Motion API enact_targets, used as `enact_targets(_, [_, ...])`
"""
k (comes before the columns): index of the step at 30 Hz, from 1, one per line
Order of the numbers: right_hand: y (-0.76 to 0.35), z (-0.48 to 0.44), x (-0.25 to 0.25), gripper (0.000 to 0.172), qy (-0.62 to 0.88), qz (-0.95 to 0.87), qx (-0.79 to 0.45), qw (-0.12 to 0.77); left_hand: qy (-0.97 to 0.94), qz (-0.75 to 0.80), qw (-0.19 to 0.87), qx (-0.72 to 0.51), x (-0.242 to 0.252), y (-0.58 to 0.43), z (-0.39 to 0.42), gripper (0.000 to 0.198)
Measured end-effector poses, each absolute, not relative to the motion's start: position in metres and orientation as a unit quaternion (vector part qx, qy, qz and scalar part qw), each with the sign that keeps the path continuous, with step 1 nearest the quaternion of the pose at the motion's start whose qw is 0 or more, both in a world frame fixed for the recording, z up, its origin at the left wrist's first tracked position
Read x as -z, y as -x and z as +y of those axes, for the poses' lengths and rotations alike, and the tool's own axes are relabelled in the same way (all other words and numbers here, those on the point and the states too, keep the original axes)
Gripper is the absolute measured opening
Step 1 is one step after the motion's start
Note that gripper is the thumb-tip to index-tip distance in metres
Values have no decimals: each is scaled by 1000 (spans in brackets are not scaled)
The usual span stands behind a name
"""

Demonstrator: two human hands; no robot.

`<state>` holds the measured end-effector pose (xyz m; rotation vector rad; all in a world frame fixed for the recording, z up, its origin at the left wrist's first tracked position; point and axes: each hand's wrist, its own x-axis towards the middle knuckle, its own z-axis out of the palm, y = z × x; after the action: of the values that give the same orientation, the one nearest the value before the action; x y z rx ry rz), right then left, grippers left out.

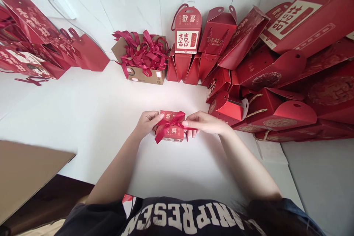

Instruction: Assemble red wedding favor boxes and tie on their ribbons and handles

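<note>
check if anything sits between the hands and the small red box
Nothing visible does. The left hand grips the left end of the red box, and the right hand pinches the ribbon tied around it.

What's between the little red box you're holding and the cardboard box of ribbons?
Only bare white table separates the little red box from the ribbon carton: head view.
</note>
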<state>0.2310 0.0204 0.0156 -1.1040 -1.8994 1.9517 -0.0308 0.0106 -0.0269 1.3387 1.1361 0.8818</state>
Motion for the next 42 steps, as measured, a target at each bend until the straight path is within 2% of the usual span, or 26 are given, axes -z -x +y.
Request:
enact_targets(4, [-230, 18, -12, 41, 383, -671, -620, 135, -568, 478, 550, -383, 28, 31, 11, 49])
enact_targets(8, [-226, 18, -6, 44, 410, -677, -593, 151, -566, 483, 543, -390, 29, 31, 11, 49])
enact_targets(13, [-223, 18, -7, 46, 427, -674, -564, 213, -569, 490, 531, -392, 26, 29, 9, 49])
enact_targets(16, [-226, 18, -9, 50, 432, -671, -567, 204, -569, 487, 536, -390, 23, 27, 8, 48])
enact_targets(20, [-228, 22, -1, 45, 399, -671, -598, 183, -568, 480, 540, -395, 20, 25, 8, 48])
enact_targets(27, [-217, 30, 29, 44, 339, -594, -670, 289, -550, 487, 538, -414, 22, 26, 9, 48])
enact_targets(32, [-198, 26, 49, 48, 352, -495, -680, 410, -538, 494, 516, -447, 25, 25, 10, 48])
enact_targets(35, [-188, 24, 57, 50, 375, -469, -659, 453, -538, 497, 510, -452, 25, 25, 9, 47])
enact_targets(42, [-176, 16, 70, 48, 490, -502, -522, 485, -538, 494, 517, -447, 26, 25, 11, 46])
